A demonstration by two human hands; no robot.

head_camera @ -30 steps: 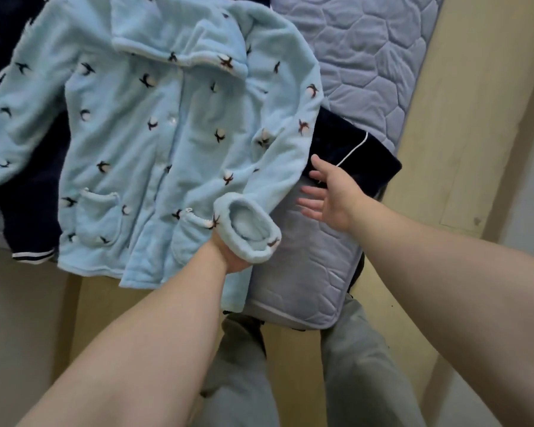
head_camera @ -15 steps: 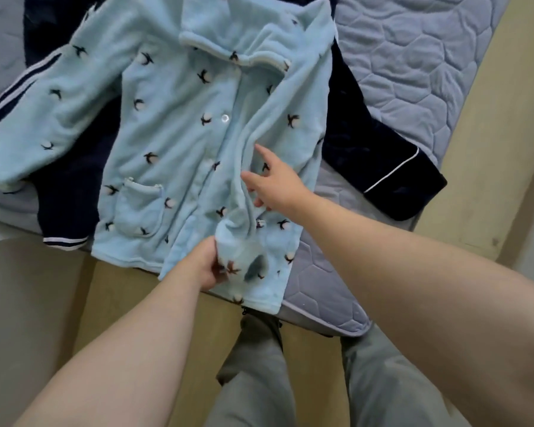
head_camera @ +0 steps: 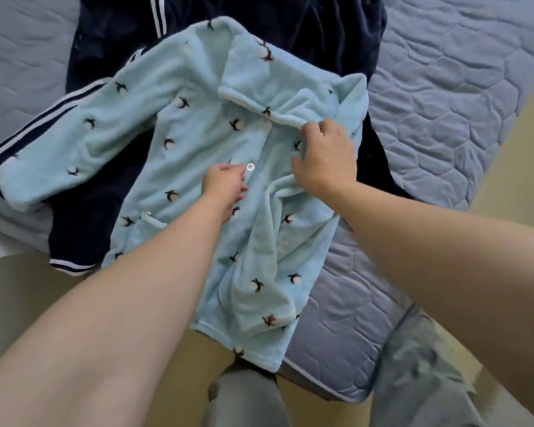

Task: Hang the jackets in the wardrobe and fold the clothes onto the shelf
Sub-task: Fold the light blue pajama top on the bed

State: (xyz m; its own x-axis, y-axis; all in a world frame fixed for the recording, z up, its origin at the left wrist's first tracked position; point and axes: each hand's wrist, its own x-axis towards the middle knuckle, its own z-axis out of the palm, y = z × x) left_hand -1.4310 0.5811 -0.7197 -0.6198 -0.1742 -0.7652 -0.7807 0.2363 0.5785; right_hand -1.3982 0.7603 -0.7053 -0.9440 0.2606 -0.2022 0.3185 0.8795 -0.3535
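Blue fleece jacket (head_camera: 198, 149) flat on bed (head_camera: 444, 87). Left hand (head_camera: 225, 183) rests relaxed on front; right hand (head_camera: 324, 158) grasps folded sleeve.

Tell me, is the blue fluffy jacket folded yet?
Partly. One sleeve already lies folded across the light blue jacket. The right hand and left hand rest on its front. The other sleeve is spread out; the navy garment underneath waits.

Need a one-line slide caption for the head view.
Both hands, left and right, fold a light blue fleece top on a quilted mattress.
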